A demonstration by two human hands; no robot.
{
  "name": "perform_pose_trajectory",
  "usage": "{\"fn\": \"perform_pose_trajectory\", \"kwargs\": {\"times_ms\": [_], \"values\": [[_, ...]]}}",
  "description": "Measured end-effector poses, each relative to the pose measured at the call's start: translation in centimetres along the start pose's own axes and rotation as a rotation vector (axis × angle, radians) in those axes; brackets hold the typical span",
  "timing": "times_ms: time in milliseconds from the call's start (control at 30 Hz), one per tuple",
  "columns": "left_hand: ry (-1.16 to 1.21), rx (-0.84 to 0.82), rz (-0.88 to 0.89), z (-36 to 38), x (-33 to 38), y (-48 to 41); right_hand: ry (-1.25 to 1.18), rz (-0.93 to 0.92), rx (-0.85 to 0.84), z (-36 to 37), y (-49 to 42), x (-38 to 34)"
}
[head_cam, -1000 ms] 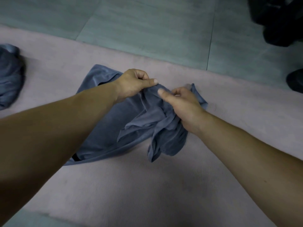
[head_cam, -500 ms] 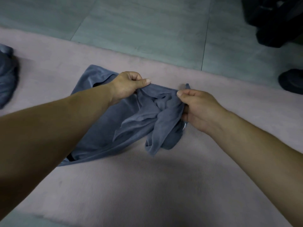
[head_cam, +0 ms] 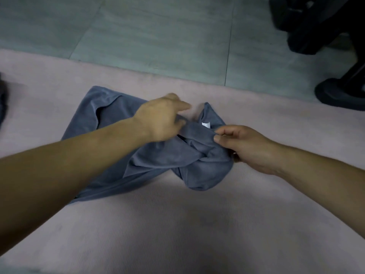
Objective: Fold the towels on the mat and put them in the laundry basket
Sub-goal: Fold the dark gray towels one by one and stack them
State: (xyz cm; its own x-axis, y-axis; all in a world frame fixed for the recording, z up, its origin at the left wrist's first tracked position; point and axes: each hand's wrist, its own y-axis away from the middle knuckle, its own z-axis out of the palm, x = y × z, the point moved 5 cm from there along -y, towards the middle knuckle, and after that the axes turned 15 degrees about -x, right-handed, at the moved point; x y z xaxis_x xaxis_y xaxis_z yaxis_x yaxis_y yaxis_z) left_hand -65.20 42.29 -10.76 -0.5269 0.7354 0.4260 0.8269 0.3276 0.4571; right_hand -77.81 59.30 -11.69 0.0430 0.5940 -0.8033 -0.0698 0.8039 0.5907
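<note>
At the 9 o'clock edge of the pink mat [head_cam: 197, 224], a dark blue bundle of cloth [head_cam: 2, 103] shows only as a sliver. Near the middle of the mat lies the blue towel [head_cam: 110, 123]. Its 9 o'clock half is spread fairly flat, and its 3 o'clock half is bunched into twisted folds. The left hand [head_cam: 162, 117] hovers over the towel's far edge, blurred. Its fingers [head_cam: 183, 106] stretch out almost straight toward 2 o'clock and close on nothing visible. A small white label [head_cam: 206, 124] shows on the cloth between the two hands. The right hand [head_cam: 248, 147] is at the towel's 3 o'clock end, thumb and forefinger pinching a raised fold of the bunched part, the other fingers curled beneath. Beyond the mat, at 12 o'clock, is the grey-green tiled floor [head_cam: 158, 36]. Dark black objects [head_cam: 339, 93], too dim to identify, stand on it at 2 o'clock.
</note>
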Motion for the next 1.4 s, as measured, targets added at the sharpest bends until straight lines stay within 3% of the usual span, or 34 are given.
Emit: {"fn": "perform_pose_trajectory", "kwargs": {"times_ms": [67,133,433,567,767,833,900,967,1033,1100,1200,1300,1400], "values": [[0.523,-0.207,0.191,1.2,3.3,0.2,-0.066,-0.066,0.011,0.2,0.1,-0.3],[0.708,-0.344,0.180,2.4,4.0,-0.1,-0.121,-0.103,0.019,0.4,0.0,-0.5],[0.903,0.021,0.084,-0.8,0.8,-0.2,-0.169,-0.011,-0.005,1.8,-0.2,2.2],[0.917,0.090,0.003,-0.2,-0.8,0.1,-0.146,-0.003,-0.055,0.2,1.0,1.5],[0.821,0.156,-0.131,0.7,-1.6,-0.4,0.407,0.090,-0.033,-6.0,5.3,-0.7],[0.652,0.127,-0.185,0.8,-0.6,-0.9,0.446,0.059,0.006,-7.0,6.3,-1.0],[0.293,0.134,-0.234,0.2,1.5,-1.0,0.411,-0.019,0.065,-7.6,6.9,-0.9],[0.091,0.094,-0.041,-0.3,5.8,-0.8,0.372,-0.068,0.077,-7.4,7.2,-0.6],[0.267,-0.077,0.194,0.3,10.1,-0.5,0.343,-0.086,0.062,-6.8,7.2,-0.6],[0.481,-0.211,0.284,1.6,13.0,-0.5,0.241,-0.114,0.042,-6.2,7.4,-1.0],[0.691,-0.185,0.293,2.1,13.9,-1.0,0.127,-0.099,-0.024,-6.0,8.2,-1.1],[0.743,-0.117,0.244,2.1,12.4,-0.9,0.227,0.008,-0.100,-6.3,9.2,1.0],[0.763,-0.080,0.187,2.3,11.0,-0.4,0.300,0.067,-0.007,-6.9,10.0,3.6]]}}
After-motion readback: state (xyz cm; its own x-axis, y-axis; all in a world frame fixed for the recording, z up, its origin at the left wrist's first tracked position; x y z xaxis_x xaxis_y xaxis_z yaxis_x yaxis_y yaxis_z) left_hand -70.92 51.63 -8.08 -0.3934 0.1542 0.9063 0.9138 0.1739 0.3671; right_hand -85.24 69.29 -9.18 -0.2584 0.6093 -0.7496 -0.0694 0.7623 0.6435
